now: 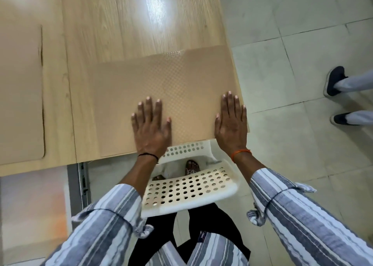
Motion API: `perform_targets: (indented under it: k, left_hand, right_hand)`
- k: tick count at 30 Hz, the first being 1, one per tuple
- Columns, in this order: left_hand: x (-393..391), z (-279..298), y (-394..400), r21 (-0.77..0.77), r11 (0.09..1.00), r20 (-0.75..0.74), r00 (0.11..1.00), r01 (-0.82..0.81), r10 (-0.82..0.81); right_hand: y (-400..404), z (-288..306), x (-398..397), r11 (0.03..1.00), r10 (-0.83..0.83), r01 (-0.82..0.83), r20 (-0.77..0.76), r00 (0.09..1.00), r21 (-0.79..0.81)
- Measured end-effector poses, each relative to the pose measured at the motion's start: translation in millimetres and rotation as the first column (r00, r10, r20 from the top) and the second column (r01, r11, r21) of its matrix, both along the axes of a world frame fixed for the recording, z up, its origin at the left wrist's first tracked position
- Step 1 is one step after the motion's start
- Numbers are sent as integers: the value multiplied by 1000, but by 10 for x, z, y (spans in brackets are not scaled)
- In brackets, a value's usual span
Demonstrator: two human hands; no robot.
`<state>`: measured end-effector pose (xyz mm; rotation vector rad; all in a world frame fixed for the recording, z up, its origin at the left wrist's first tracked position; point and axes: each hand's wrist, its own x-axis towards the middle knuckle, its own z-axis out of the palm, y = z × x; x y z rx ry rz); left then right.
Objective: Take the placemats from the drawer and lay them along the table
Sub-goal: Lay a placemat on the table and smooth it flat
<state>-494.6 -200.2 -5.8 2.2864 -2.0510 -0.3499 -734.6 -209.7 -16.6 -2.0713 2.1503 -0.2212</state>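
Pale green floor tiles surround the light wood-grain table [121, 23], which we take as our landmark. Off its near left corner we see an open drawer [34, 201] with a metal slide rail; its pale contents are too blurred for us to name. On the table's left part lies a plain tan rectangular placemat [20, 92], flat and already set down. Toward the table's right end lies the tan textured rectangular placemat [161, 84] we are working on, its long axis running along the table's near edge, its right end reaching the table's right end. Our left hand [150, 127] rests flat on this placemat's near-middle, fingers spread, gripping nothing. Our right hand [232, 122] lies flat on its right end, fingers straight and together, also gripping nothing. Both hands are directly on the mat, the right nearer the table's corner. We judge that the next move is a small squaring to the near edge, then release. Below the near edge stands a white perforated plastic chair [189, 189]. Beyond the table's right end are another person's dark shoes [335, 80]. We can read no writing or brand anywhere.
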Motion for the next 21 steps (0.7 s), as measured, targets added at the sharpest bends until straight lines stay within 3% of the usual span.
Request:
perform_targets:
  k: [3, 9, 15, 21]
  left_hand:
    - [376, 30, 89, 2, 996, -4, 996, -88, 88]
    - [433, 34, 73, 5, 994, -3, 994, -105, 106]
    - [455, 13, 78, 9, 996, -3, 996, -91, 91]
    - [631, -20, 127, -25, 999, -58, 998, -37, 36]
  right_hand:
    - [12, 3, 8, 1000, 9, -9, -4, 1000, 0]
    - [-25, 118, 148, 999, 39, -39, -20, 999, 4]
    - [-149, 234, 1206, 953, 303, -303, 83, 949, -17]
    - [-206, 74, 1481, 946, 314, -319, 91, 945, 50]
